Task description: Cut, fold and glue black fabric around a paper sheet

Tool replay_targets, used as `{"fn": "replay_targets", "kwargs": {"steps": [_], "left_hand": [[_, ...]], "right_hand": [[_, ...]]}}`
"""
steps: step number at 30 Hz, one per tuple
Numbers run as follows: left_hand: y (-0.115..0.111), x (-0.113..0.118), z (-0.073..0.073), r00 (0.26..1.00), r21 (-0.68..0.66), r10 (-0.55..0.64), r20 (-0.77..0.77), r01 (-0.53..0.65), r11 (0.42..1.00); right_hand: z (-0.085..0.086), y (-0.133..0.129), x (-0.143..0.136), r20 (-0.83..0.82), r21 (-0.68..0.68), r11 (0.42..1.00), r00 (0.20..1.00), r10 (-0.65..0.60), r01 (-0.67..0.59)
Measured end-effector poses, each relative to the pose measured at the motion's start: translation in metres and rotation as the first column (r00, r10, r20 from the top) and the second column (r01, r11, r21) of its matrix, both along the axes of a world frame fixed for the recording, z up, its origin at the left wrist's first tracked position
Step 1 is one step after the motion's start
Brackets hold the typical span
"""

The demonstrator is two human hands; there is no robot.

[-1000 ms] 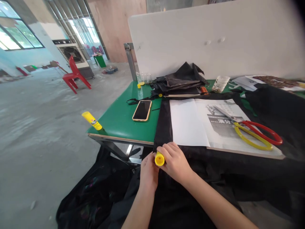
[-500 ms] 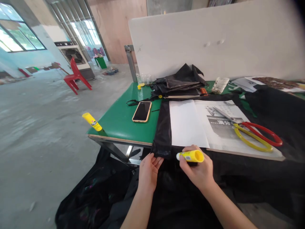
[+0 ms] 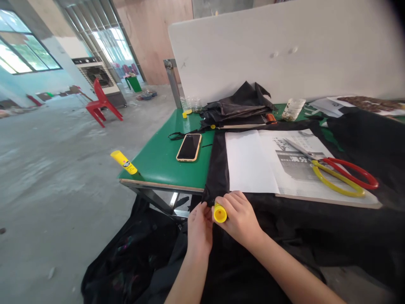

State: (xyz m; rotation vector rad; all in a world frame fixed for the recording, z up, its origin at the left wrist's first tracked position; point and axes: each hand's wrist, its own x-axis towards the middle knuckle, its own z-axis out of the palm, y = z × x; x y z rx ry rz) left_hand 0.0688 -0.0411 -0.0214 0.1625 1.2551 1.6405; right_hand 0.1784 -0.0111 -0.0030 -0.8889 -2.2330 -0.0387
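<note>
In my right hand (image 3: 241,219) is a yellow glue stick (image 3: 220,213), its open round end towards me and its other end down at the black cloth (image 3: 217,171). My left hand (image 3: 200,226) pinches the front edge of that cloth, close beside the glue stick. Where the fingers meet the cloth is partly hidden. A book (image 3: 295,169) lies on the cloth with a white page spread to its left. Scissors (image 3: 316,162) with one red and one yellow handle rest on the book.
A green table (image 3: 158,169) carries a phone (image 3: 189,147), a yellow glue tube (image 3: 124,162) at the left corner and a pile of black cloth (image 3: 237,107). A white board (image 3: 278,55) stands behind. Black fabric (image 3: 133,253) hangs at the front; a red chair (image 3: 100,101) stands beyond.
My right hand has moved left with the glue stick, up against my left hand, and the stick now points away from me. My left hand stays at the cloth's edge.
</note>
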Motion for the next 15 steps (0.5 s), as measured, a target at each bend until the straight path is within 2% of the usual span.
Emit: {"fn": "replay_targets", "kwargs": {"steps": [4, 8, 11, 15], "left_hand": [[0.001, 0.000, 0.003, 0.989, 0.061, -0.079, 0.126, 0.072, 0.996], [0.002, -0.002, 0.000, 0.989, 0.067, -0.038, 0.140, 0.029, 0.997], [0.002, 0.000, -0.003, 0.990, 0.071, -0.026, 0.138, 0.016, 0.997], [0.002, 0.002, -0.002, 0.991, 0.101, -0.052, 0.124, 0.040, 0.994]], "right_hand": [[-0.001, -0.007, 0.027, -0.039, 0.066, 0.997, 0.999, -0.026, 0.029], [0.015, -0.023, 0.043, -0.308, 0.085, 0.994, 0.950, -0.043, 0.073], [0.033, -0.026, 0.037, -0.395, -0.022, 0.997, 0.916, -0.071, 0.068], [0.042, -0.011, 0.009, -0.261, -0.223, 0.975, 0.964, -0.055, -0.005]]}}
